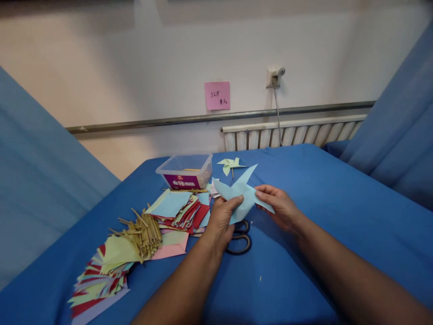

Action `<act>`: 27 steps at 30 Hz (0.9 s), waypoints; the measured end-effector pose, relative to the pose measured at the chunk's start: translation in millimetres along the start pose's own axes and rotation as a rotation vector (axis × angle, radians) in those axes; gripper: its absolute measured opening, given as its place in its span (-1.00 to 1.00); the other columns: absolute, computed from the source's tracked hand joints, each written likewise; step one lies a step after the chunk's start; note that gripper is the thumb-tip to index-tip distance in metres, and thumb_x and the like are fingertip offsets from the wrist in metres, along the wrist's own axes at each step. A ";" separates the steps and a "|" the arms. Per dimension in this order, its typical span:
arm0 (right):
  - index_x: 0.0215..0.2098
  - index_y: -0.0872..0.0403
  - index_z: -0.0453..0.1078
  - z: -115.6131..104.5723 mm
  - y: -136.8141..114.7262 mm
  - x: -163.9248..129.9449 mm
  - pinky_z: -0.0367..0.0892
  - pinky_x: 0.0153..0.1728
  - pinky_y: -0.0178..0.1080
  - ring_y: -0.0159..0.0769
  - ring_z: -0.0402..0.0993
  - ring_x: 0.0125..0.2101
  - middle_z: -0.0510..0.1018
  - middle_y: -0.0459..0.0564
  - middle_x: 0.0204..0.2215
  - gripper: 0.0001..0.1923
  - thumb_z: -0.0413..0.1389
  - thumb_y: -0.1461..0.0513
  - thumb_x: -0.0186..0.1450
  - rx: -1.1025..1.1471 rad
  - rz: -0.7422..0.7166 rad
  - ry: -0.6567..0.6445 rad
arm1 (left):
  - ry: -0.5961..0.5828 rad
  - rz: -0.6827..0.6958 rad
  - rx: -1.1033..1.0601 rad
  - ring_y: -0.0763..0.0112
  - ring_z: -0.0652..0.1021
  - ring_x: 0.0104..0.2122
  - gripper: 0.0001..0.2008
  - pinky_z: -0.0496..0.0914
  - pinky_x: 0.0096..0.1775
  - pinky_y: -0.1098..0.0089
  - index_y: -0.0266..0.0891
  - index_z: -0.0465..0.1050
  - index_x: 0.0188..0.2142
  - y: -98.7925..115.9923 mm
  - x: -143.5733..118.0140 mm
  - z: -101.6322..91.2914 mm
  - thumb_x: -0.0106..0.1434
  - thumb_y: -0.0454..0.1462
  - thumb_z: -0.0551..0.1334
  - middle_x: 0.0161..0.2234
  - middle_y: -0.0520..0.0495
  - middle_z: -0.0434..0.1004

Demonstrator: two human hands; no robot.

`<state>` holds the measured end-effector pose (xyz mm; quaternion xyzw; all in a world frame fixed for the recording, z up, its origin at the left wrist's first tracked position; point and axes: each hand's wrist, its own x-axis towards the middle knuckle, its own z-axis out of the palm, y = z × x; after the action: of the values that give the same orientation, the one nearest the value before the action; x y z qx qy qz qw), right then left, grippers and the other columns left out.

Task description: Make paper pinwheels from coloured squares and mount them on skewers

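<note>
- Single head-worn view, looks forward and down over blue-covered desk [304,189]
- Near field: both forearms enter from bottom edge
- Far field: wall [135,67], radiator [291,133] straight ahead

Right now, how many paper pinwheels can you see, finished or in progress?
2. A finished yellow pinwheel lies beside the plastic box; a light blue one is held by the left hand and right hand. Paper piles may hide others.

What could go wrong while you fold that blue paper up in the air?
Both hands, left hand and right hand, pinch the light blue paper with no surface under it, so a fold might slip or crease crooked. The scissors lie right beneath the left hand; a lowered wrist may bump them.
</note>
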<state>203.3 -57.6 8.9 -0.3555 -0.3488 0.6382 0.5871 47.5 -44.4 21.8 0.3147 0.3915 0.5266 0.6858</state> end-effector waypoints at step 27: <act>-0.26 -0.03 0.55 -9.7 -20.9 -7.9 0.32 -0.06 -0.13 -0.14 0.44 -0.06 0.56 0.00 -0.07 -0.74 0.28 0.06 0.11 0.046 -0.185 -0.211 | -0.337 1.456 1.137 0.21 0.55 -0.19 -0.71 0.30 -0.04 0.16 -0.03 0.56 -0.10 15.7 -37.7 -8.5 0.20 -0.35 0.26 -0.20 -0.09 0.64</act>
<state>222.7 -63.8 22.4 -0.2390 -0.4252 0.6231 0.6114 27.5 -76.9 38.6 0.8422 0.1924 0.5032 -0.0217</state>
